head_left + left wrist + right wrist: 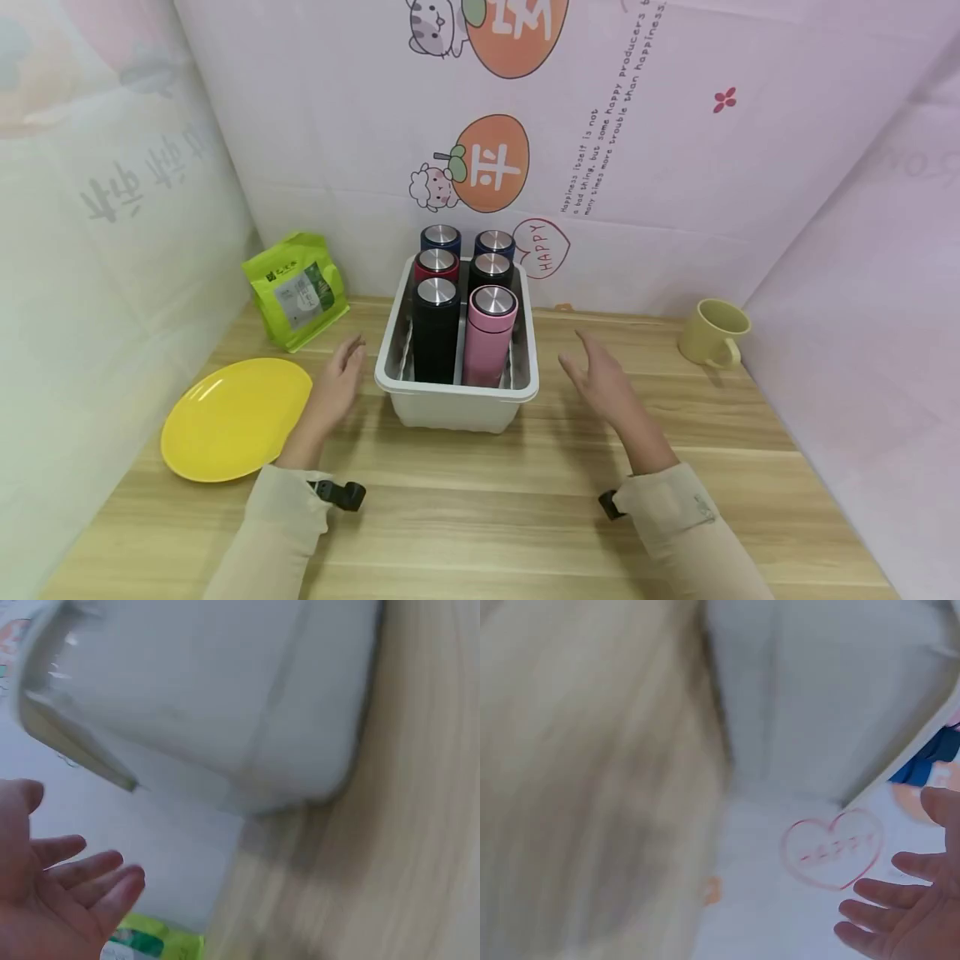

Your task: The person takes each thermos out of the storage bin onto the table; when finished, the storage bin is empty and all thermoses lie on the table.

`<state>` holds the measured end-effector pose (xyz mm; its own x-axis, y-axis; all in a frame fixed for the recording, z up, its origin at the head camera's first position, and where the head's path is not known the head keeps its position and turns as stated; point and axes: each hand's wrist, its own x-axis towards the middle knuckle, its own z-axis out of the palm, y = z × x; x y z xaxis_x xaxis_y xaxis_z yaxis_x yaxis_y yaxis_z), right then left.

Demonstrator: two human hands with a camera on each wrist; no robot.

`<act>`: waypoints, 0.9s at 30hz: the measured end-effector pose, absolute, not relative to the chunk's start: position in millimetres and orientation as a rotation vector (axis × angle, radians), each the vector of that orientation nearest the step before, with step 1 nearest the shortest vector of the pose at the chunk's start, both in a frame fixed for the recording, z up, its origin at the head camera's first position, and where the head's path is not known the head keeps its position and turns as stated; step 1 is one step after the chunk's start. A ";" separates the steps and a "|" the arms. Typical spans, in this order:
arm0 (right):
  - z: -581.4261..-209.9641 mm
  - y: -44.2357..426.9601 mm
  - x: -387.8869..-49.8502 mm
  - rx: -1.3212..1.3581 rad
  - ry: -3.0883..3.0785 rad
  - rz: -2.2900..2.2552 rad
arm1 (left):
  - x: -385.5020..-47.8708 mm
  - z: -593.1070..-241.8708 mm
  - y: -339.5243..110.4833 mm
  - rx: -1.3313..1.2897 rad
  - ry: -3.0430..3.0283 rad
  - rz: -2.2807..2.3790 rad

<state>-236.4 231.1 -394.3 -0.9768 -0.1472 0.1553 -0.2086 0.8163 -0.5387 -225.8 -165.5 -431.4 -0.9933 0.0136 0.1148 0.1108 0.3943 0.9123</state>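
A white plastic bin (456,408) stands at the middle of the table, holding several upright bottles with silver lids, among them a pink bottle (489,342) and a black bottle (436,333) at the front. My left hand (335,387) is held off the bin's left side, fingers relaxed and touching nothing. On the other side, my right hand (606,385) is apart from the bin, its fingers spread. Both wrist views show the bin's outer wall (202,682) (810,690) beside an empty palm, the left hand (67,892) and the right hand (907,900).
A yellow plate (236,419) lies at the left, partly behind my left forearm. Behind it a green pouch (298,292) leans near the wall. At the back right stands a yellowish mug (712,333). Printed sheets (637,167) enclose the table (480,517) at the back and sides.
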 end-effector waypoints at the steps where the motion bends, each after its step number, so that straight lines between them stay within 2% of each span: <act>1: -389.1 227.9 -236.1 0.285 -2.867 0.913 | -223.8 -428.4 -163.6 -0.140 -2.475 -1.754; 7: -361.0 206.1 -234.7 0.343 -2.665 1.163 | -215.1 -417.4 -152.8 -0.300 -2.208 -2.030; 12: -346.6 184.6 -237.8 0.396 -2.541 1.325 | -212.0 -413.9 -145.6 -0.274 -2.198 -2.079; 27: -345.2 142.6 -254.2 0.419 -2.453 1.690 | -210.9 -418.4 -136.1 -0.267 -2.178 -2.152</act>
